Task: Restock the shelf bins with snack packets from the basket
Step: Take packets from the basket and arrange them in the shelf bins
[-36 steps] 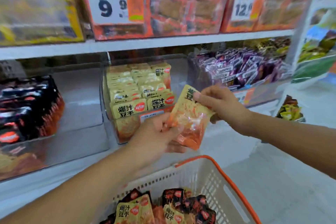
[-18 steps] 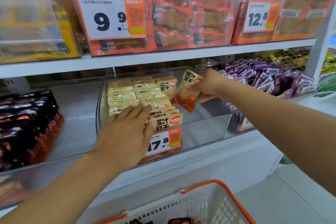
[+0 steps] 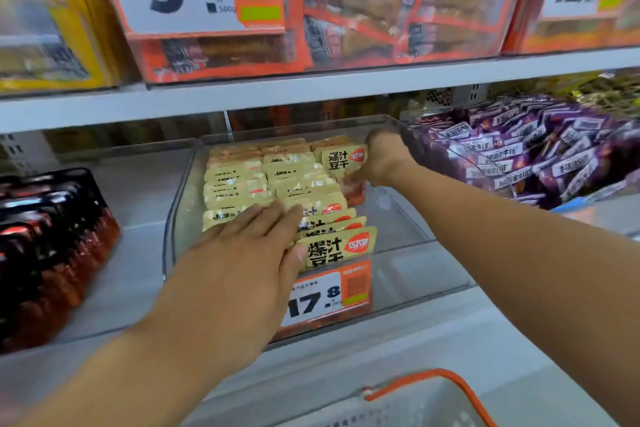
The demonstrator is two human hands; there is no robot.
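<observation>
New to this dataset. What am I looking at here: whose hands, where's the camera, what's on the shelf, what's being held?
There is no robot: a person restocks a shop shelf with bare hands. The single camera sits on their head, looking forward and down, so both arms reach in from the bottom edge.

The left hand lies flat, fingers straight, on the rows of yellow packets standing in a clear bin. The right hand grips one yellow packet at the back right of those rows. The bin carries a 17.8 price tag.

Left of it stand black and red packets; right of it lies a bin of purple packets. The basket peeks in at the bottom.
</observation>
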